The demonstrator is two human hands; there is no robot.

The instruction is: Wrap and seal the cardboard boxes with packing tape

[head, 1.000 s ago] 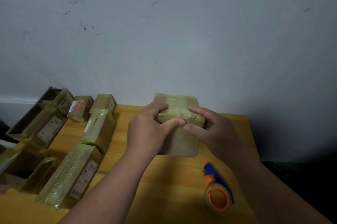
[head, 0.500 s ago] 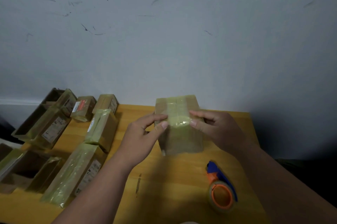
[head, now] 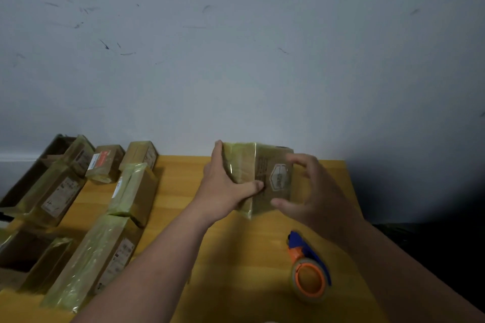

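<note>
A small cardboard box (head: 246,170) with glossy tape over its left face stands on edge at the far middle of the yellow table (head: 236,257). A printed hexagon mark shows on its right face. My left hand (head: 223,186) grips the box's left side, thumb laid across the front. My right hand (head: 309,191) curls around the right side, fingers spread, thumb low at the box's corner. A roll of packing tape on an orange and blue dispenser (head: 308,272) lies on the table to the near right, touching neither hand.
Several taped cardboard boxes (head: 133,188) lie in rows on the table's left part, with a long one (head: 94,257) nearest me. Open dark cartons (head: 23,246) sit at the far left edge. A grey wall (head: 236,60) stands behind the table.
The box has been turned in my hands, so the printed face now shows at the right. My left hand shifted onto the box's left side; my right hand opened wider.
</note>
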